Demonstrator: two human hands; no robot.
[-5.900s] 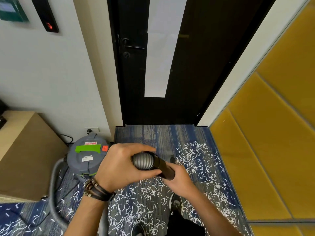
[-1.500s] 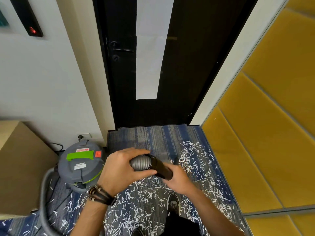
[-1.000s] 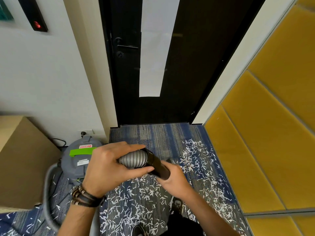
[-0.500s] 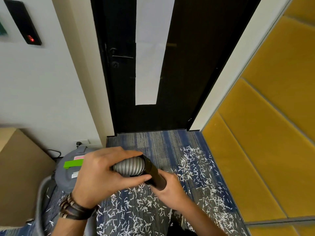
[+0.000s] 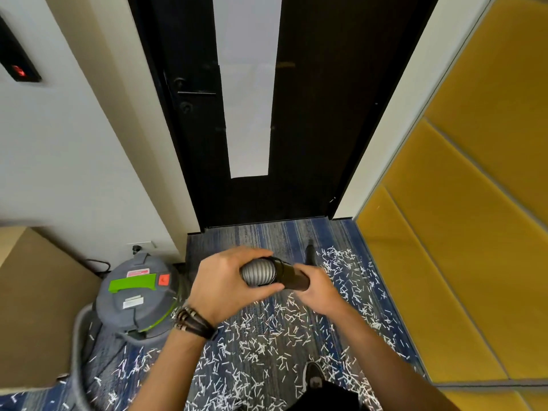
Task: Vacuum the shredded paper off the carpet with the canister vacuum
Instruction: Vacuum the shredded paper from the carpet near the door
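Note:
White shredded paper [image 5: 267,342] lies scattered over the blue striped carpet [image 5: 267,235] in front of a black door. My left hand [image 5: 225,286] grips the ribbed grey vacuum hose [image 5: 258,272] at its end. My right hand [image 5: 318,292] holds the black wand tube [image 5: 292,278] joined to that hose. The wand's black nozzle tip [image 5: 310,252] shows beyond my hands near the paper. The grey canister vacuum [image 5: 135,298], with a green handle and an orange button, stands on the left by the wall. Its hose [image 5: 78,351] loops down the left side.
A black door [image 5: 311,114] with a white strip closes off the far end. Yellow padded panels [image 5: 459,232] line the right. A tan cabinet [image 5: 38,307] stands at the left. A wall socket [image 5: 142,246] with a plugged cord sits behind the canister. My shoe [image 5: 312,378] is on the carpet.
My hands and the hose end have shifted slightly right and up in view as the camera moved. Both hands keep their hold. The paper lies as before.

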